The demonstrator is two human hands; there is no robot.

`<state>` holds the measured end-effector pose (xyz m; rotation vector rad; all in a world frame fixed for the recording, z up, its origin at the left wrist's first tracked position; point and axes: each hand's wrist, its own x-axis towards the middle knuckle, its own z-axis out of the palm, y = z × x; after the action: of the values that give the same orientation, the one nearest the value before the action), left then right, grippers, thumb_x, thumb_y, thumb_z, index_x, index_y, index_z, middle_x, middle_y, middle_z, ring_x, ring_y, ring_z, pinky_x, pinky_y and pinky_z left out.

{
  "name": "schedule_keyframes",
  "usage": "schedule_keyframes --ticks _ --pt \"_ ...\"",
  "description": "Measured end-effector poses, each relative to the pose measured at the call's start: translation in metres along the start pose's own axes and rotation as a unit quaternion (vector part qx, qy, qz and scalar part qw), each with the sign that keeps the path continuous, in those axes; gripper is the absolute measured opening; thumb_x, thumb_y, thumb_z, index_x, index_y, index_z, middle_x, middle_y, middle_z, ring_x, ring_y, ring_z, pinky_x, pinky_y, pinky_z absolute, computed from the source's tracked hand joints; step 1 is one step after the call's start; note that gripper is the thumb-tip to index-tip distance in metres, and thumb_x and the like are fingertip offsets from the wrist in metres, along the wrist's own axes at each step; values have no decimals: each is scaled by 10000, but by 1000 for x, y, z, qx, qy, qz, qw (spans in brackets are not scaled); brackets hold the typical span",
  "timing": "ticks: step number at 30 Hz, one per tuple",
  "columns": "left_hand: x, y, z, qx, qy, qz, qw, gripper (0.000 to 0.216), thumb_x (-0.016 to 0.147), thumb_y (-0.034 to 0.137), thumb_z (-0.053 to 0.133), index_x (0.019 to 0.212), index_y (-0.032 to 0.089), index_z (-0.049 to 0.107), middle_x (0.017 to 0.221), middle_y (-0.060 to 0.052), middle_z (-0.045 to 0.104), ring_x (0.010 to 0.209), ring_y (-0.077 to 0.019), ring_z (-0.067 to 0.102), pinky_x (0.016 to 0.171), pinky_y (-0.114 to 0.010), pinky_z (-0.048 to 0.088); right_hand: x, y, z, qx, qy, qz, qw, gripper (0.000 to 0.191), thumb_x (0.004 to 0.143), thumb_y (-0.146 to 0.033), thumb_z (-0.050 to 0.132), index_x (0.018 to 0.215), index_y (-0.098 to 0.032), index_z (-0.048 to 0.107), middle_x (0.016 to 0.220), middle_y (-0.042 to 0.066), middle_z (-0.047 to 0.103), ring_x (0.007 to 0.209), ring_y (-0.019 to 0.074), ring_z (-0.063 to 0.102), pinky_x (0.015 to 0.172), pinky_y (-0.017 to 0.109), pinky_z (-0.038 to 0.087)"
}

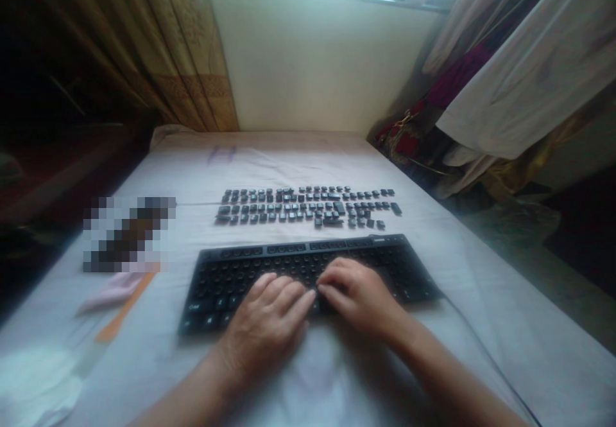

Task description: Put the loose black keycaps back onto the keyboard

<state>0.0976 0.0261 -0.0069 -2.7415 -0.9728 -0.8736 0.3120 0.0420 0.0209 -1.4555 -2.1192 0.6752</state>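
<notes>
A black keyboard lies on the pale sheet in front of me, with keycaps in its lower rows and many bare key sockets higher up. My left hand rests over its lower middle, fingers stretched across the keys and thumb pointing right. Close beside it, my right hand is bent over the lower keys with thumb and index finger drawn together. Whatever may be between those fingertips is too small to make out. Beyond the keyboard, loose black keycaps are laid out in several rows on the sheet.
The keyboard's cable runs down the right side of the sheet. At the left are a pixelated dark object, a pink cloth and an orange strip. Curtains and hanging clothes flank the wall.
</notes>
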Motion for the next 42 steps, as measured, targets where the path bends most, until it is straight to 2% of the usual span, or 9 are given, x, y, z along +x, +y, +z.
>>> schedule_keyframes --ticks 3,10,24,42 --pt "0 0 1 1 0 -1 1000 292 997 260 462 1205 211 661 1117 -38 694 1081 -199 580 1076 -378 342 0 1 0 31 11 15 999 149 866 -166 598 772 -203 708 830 39 708 801 168 654 754 271 486" --pt "-2 -2 1 5 7 7 1000 283 1000 262 467 1188 230 676 1117 -25 700 1091 -196 580 1091 -375 326 3 -3 1 -6 11 45 999 128 827 -168 648 719 -199 707 820 41 724 800 187 657 750 293 479" --pt "-4 -2 5 14 16 13 1000 271 1014 258 465 1163 247 692 1106 -9 713 1085 -193 587 1111 -379 296 3 -3 3 -12 13 48 999 143 826 -168 651 703 -211 710 803 31 720 795 178 654 742 281 472" --pt "-2 0 4 15 12 1 1000 256 984 238 488 1132 254 696 1094 -22 702 1081 -193 584 1095 -383 326 1 -6 7 -19 10 49 999 146 821 -147 654 702 -208 711 811 27 696 802 169 631 739 275 462"
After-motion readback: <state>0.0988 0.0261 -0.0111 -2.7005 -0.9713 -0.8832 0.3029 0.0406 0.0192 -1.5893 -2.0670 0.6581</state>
